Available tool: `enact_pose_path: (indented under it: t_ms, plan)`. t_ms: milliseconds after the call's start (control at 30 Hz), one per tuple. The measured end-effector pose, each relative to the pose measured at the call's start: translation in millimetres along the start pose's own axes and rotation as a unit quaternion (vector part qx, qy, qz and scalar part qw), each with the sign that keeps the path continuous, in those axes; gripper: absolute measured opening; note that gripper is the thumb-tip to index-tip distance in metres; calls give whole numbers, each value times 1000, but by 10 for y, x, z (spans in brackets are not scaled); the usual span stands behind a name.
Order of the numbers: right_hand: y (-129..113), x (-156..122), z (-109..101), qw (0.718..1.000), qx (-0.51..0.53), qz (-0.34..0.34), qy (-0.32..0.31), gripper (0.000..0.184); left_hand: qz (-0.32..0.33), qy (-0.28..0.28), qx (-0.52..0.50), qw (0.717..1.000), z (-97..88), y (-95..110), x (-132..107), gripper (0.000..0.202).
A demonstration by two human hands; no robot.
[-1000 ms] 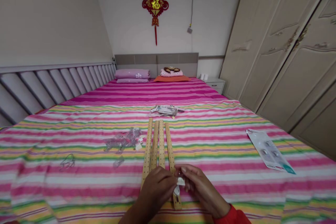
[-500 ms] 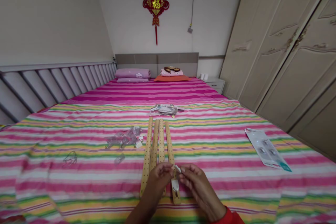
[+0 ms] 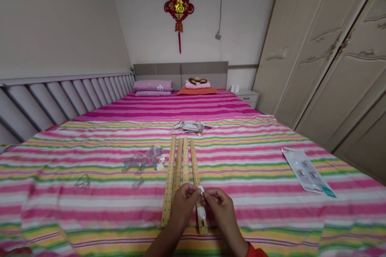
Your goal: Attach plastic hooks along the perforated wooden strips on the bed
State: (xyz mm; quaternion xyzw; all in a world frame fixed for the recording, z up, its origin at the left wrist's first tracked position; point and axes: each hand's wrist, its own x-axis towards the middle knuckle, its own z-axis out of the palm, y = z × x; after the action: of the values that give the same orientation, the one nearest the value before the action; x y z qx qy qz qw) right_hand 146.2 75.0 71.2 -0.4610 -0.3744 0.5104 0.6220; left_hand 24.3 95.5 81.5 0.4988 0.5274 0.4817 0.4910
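Observation:
My left hand [image 3: 184,204] and my right hand [image 3: 221,209] meet over the rightmost perforated wooden strip [image 3: 194,160]. Both are closed in a pinch on a small white piece [image 3: 201,189], whose exact kind is hard to make out. Just below the fingertips, a white hook [image 3: 201,212] with a metal end lies on that same strip. Three more perforated strips, the leftmost of them [image 3: 169,180] nearest the left forearm, run lengthwise away from me; my left hand partly hides the middle ones.
Clear plastic packets [image 3: 144,158] with white tabs lie to the left, beside a thin tangled wire or cord [image 3: 82,183]. Beyond the strips is another packaged bundle [image 3: 190,127]. A blister pack [image 3: 307,172] rests at right. All lie on a striped bedsheet [image 3: 105,209].
My right hand has turned slightly and its forearm has drawn a little left. The small white piece has moved slightly left and up, still pinched between both hands.

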Motion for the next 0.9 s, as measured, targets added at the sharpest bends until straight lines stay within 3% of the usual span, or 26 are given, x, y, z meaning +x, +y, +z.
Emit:
enact_pose_path:
  t_ms: [267,433,600,900]
  plan:
    - [171,127,-92,993,-83,-75,-27,27,-55,-29,62,996,-34,-86,278,11]
    - [166,102,-99,971,-189,-134,-53,10,-61,-30,168,983,-57,-191,376,14]
    - [202,76,-102,950,-256,-165,-67,10,-46,-52,266,962,-81,-217,357,16]
    - [250,68,-87,945,-274,-162,-79,13,-24,-59,381,923,-68,-39,244,16]
